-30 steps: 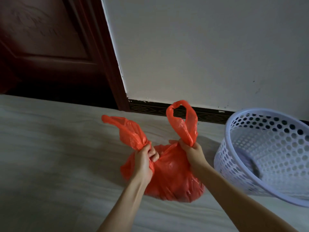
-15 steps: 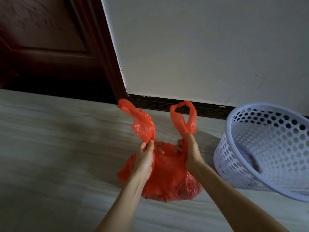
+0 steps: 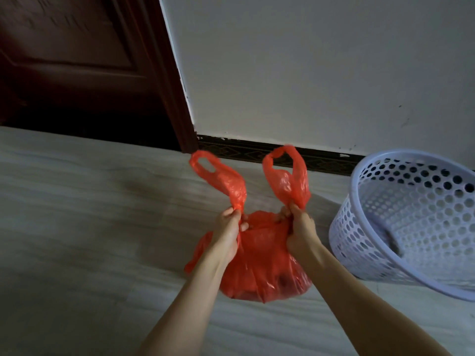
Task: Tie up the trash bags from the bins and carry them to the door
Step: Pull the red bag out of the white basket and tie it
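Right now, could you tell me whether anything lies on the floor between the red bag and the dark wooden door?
Nothing visible does. The red plastic trash bag sits on bare pale floor, and the dark wooden door is beyond it to the left. The white perforated basket stands off to the right, outside that path.

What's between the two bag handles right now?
Nothing. In the head view the left handle and right handle stand apart, with only bare floor and baseboard showing through the gap.
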